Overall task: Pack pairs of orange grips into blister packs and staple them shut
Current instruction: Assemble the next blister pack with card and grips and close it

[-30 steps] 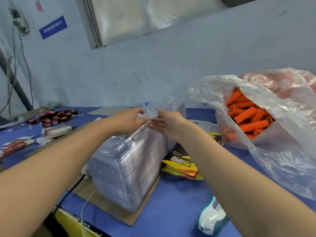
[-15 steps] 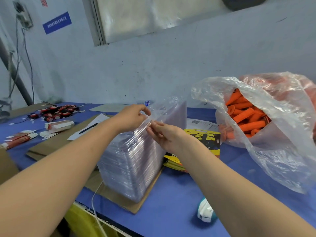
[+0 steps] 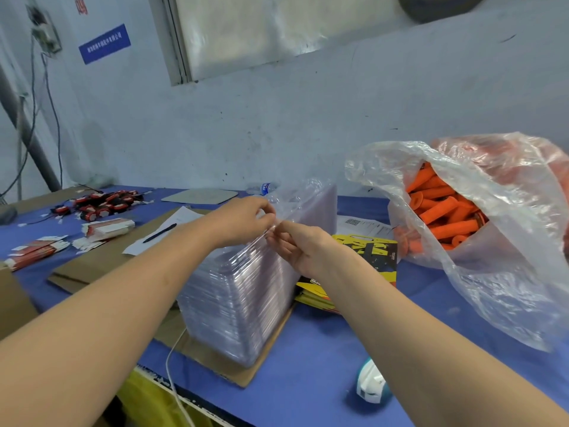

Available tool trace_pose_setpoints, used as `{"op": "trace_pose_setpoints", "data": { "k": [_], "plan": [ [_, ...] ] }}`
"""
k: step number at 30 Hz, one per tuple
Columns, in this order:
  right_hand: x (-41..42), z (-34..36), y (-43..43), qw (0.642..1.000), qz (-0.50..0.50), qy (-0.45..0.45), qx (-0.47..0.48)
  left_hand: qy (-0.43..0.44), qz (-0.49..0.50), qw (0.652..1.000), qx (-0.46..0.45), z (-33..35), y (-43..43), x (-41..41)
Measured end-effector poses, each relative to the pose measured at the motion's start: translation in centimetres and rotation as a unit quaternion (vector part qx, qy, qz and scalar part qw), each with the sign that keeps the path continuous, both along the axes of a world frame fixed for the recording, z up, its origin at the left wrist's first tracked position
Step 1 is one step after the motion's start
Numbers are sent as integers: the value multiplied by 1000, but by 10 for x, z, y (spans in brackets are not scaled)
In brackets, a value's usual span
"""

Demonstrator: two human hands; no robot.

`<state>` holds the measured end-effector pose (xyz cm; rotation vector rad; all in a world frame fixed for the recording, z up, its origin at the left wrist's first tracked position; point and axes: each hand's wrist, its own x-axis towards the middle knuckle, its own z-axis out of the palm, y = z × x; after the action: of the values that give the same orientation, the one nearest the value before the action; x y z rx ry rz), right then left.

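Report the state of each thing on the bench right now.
left hand: pinches top blister pack by its edge
right hand: pinches the same edge
top blister pack: empty, edge lifted off blister stack
blister stack: resting on cardboard
bag: mouth open
orange grips: loose inside bag, unpacked

Bright, even light; wide-angle edge distortion.
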<state>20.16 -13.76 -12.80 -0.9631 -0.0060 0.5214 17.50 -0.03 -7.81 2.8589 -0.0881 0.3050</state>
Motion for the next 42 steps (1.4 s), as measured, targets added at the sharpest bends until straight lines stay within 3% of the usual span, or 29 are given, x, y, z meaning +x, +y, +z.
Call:
{"op": "trace_pose_setpoints", "data": {
  "k": [8,16,42],
  "plan": [
    [1,2,3,1000,-2,-12,-6,36,-12,995,94,4,3,-14],
    [-8,-7,-3,997,9,-28,76,84,-9,996,22,8,14,-19],
    [-12,-11,-2,996,-11,-3,92,82,-16,996,16,12,11,-24]
  ]
}}
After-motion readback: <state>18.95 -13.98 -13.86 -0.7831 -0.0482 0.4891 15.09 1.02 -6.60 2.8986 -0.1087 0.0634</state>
